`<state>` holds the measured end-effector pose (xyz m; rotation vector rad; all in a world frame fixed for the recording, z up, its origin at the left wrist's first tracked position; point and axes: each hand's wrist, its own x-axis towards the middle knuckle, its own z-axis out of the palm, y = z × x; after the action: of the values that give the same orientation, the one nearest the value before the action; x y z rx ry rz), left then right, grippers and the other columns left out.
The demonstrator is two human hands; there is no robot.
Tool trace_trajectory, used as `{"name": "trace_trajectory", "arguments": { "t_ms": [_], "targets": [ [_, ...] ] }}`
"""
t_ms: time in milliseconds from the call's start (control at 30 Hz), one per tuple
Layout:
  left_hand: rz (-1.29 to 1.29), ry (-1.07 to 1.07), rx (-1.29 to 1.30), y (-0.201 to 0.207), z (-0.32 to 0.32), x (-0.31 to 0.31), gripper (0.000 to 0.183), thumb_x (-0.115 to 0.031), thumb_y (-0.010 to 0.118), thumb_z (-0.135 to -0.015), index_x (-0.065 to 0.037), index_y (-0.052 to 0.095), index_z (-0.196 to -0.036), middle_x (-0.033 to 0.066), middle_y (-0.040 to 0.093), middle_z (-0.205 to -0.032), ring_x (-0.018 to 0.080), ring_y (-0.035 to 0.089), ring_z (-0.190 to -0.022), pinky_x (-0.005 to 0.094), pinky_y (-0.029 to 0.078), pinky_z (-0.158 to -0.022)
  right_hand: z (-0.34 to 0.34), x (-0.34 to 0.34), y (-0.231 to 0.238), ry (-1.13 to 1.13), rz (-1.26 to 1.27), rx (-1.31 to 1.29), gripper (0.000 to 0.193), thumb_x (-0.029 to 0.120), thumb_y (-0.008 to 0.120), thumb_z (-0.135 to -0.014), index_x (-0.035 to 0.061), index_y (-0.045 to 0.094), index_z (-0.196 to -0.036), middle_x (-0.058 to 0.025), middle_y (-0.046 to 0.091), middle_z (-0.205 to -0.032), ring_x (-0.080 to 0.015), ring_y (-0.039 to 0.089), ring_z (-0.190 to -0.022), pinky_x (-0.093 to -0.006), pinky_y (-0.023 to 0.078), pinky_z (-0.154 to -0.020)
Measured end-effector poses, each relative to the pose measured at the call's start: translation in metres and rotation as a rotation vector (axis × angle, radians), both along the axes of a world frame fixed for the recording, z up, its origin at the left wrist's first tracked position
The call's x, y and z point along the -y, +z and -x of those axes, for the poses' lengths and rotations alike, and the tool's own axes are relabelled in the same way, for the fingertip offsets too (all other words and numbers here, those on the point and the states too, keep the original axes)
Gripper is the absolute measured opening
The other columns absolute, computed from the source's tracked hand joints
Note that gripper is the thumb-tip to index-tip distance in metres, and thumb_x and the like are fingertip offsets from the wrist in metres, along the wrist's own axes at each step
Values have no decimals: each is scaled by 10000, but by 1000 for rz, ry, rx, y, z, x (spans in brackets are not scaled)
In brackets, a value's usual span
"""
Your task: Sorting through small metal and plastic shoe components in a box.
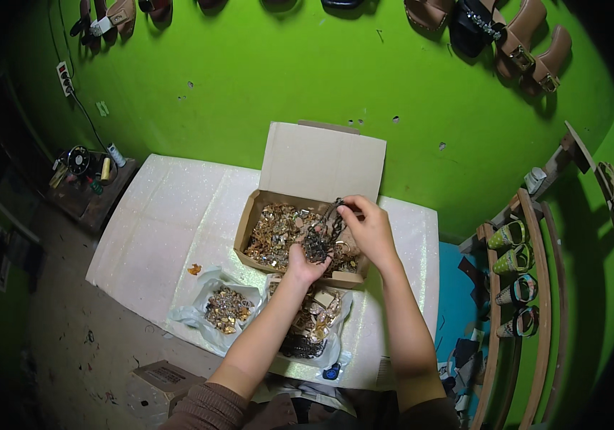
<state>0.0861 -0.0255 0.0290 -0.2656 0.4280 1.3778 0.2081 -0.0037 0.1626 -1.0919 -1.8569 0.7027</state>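
A tangled bundle of dark chain (317, 245) lies on the upturned palm of my left hand (308, 267), the fingers partly hidden beneath it. My right hand (370, 228) pinches the upper end of the same chain between thumb and fingers. Both hands are over an open cardboard box (325, 161) whose lid stands up at the back. Inside it is a heap of small gold and silver metal pieces (272, 228), which look like buckles and shoe ornaments. In front of the box sit a plastic bag of metal pieces (228, 308) and another bag (321, 312) with more pieces and dark chain.
The white sparkly table (170, 215) stands against a green wall with shoes (522, 43) mounted high on it. To the right is a wooden rack (536, 301) with sandals. A sewing machine (79, 160) is at left. A carton (160, 387) stands below the table's front edge.
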Motion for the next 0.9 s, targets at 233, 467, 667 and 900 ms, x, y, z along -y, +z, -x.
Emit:
{"name": "trace_trajectory", "arguments": {
  "t_ms": [233,467,667,900],
  "targets": [
    [50,-24,5,2,34,-3,310,-280,342,-867,-107,596,-912,96,613,-885,251,566,-790,346,461,-688,17,-7,25,-1,27,-203,225,171,606,-813,-8,581,-947,-76,625,-787,-112,573,-692,-240,455,-638],
    [79,-127,-67,-3,62,-5,320,-257,319,-868,-165,622,-907,45,606,-905,218,547,-833,362,436,-772,48,-15,47,-15,-28,-313,207,148,608,-814,-22,577,-928,-46,618,-764,-80,551,-703,-228,442,-639],
    [33,-119,137,-13,74,-12,316,-215,332,-875,-28,586,-869,129,593,-880,269,574,-843,378,496,-770,65,-23,64,-17,-112,-386,189,137,581,-833,-29,572,-923,-31,608,-780,-76,540,-716,-222,438,-657],
    [125,-109,127,-8,100,-12,302,-191,346,-865,-20,596,-864,135,591,-905,268,581,-846,385,505,-759,61,-15,46,-137,-22,-298,212,158,574,-840,-20,556,-955,-4,565,-764,-50,467,-659,-202,404,-613]
  ]
}}
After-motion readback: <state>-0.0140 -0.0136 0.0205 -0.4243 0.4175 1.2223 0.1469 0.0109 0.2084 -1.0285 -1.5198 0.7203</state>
